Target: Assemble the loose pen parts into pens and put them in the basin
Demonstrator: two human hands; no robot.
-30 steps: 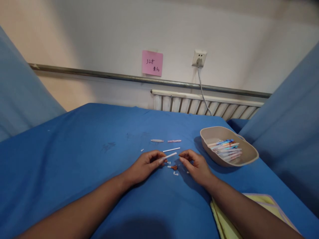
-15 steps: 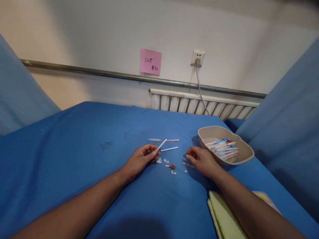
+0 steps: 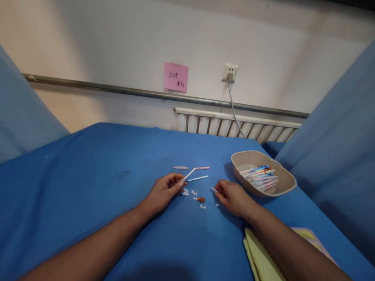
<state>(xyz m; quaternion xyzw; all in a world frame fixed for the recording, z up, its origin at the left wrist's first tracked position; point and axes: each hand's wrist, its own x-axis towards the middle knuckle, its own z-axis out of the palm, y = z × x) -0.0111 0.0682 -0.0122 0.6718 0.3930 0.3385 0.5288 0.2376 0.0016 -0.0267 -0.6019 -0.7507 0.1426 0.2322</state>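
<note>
Between the thumb and fingers of my left hand [image 3: 165, 191] is a thin white pen refill [image 3: 190, 173], tilted up to the right. My right hand [image 3: 234, 197] pinches a clear pen barrel [image 3: 214, 190]; its tip shows and the rest is hidden in the fingers. Beyond my left hand lie a greyish pen barrel [image 3: 181, 168], a pink patterned barrel [image 3: 202, 168] and another white refill [image 3: 198, 178]. Small white pen parts [image 3: 186, 192] are scattered between my hands, around a brown pen topper [image 3: 201, 199] with a white stem.
A beige basket [image 3: 285, 188] with many pens stands to the right, close to my right hand. A yellow cloth [image 3: 258, 253] lies under my right forearm. Blue sheeting [image 3: 88, 187] covers the surface. A radiator [image 3: 216, 124] and wall rail [image 3: 117, 89] run behind it.
My right hand has closed on the clear barrel, which lay on the sheet beside it, and lifted it slightly. My left hand still holds the refill in nearly the same place.
</note>
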